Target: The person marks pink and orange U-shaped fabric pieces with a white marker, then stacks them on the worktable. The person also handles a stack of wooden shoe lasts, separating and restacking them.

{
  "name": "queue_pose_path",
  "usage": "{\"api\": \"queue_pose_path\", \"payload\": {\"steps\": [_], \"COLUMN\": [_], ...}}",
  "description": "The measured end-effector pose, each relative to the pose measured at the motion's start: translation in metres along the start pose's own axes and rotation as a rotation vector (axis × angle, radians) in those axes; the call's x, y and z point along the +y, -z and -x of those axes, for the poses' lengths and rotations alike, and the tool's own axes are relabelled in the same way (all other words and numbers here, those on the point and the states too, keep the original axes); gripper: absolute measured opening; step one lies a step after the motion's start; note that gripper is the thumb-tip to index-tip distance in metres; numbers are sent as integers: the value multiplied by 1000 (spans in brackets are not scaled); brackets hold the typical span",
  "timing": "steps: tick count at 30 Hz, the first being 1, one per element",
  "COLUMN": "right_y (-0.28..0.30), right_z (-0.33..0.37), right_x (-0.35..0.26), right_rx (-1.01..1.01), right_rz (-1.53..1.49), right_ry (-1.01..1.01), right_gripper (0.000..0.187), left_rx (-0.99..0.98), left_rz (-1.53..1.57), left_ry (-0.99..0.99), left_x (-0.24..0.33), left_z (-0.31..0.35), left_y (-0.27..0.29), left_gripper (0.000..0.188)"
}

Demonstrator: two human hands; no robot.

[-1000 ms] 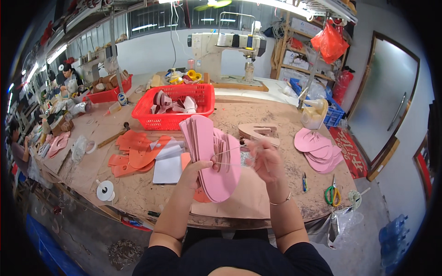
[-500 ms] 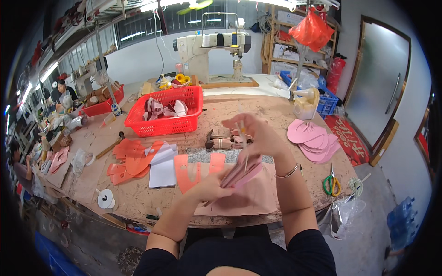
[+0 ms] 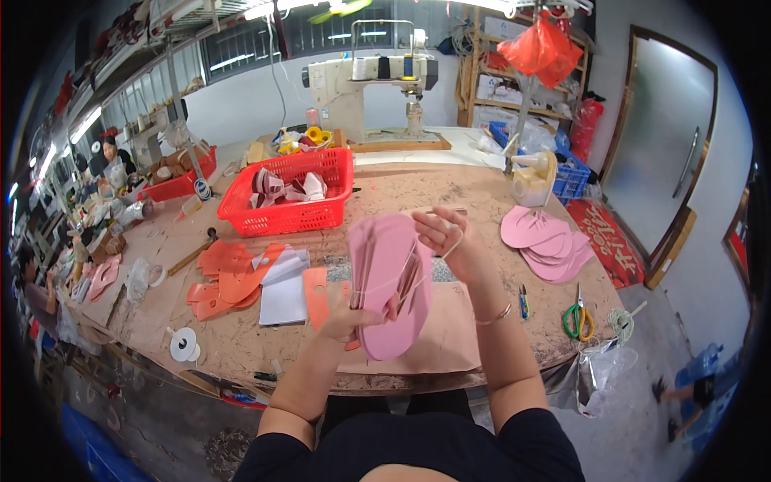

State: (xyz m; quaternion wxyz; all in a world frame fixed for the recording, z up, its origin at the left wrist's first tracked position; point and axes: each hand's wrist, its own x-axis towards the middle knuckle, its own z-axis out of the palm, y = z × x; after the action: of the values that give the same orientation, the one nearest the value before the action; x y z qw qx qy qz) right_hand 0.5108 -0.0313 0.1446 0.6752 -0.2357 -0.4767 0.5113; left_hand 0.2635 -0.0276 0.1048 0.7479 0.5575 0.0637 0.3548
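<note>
My left hand (image 3: 345,324) is closed around the lower left edge of a bundle of pink sole-shaped pieces (image 3: 389,337), tilted up above the work table. A thin pale band (image 3: 377,291) crosses the bundle and stretches to my right hand (image 3: 464,255), where it loops over the fingers. That hand is at the bundle's right side, its fingers bent. Beneath lies a flat light-pink sheet (image 3: 454,337). Orange cut pieces (image 3: 317,293) are partly hidden behind my left hand and the bundle.
A red basket (image 3: 281,221) with folded pieces stands behind. On the left are an orange stack (image 3: 233,277), white paper (image 3: 283,301), a hammer (image 3: 193,255) and a thread spool (image 3: 185,345). Pink pieces (image 3: 550,249) and scissors (image 3: 578,321) lie right. A sewing machine (image 3: 337,88) stands at the back.
The bundle has turned from edge-on to showing its broad pink face, and rises higher. My right hand has moved right, drawing the band out from the bundle.
</note>
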Motion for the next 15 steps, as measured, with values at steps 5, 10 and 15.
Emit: {"api": "queue_pose_path", "payload": {"steps": [5, 10, 15], "right_y": [-46, -98, -98], "right_z": [-43, -48, -9], "right_x": [-49, -63, -50], "right_rx": [-540, -945, -191], "right_rz": [621, 1385, 1141], "right_ry": [-203, -134, 425], "right_gripper": [64, 54, 18], "left_rx": [-120, 44, 248], "left_rz": [-104, -387, -239], "left_ry": [282, 479, 299], "left_x": [1, -4, -19], "left_z": [10, -2, -5], "left_y": [19, 10, 18], "left_gripper": [60, 50, 27]}}
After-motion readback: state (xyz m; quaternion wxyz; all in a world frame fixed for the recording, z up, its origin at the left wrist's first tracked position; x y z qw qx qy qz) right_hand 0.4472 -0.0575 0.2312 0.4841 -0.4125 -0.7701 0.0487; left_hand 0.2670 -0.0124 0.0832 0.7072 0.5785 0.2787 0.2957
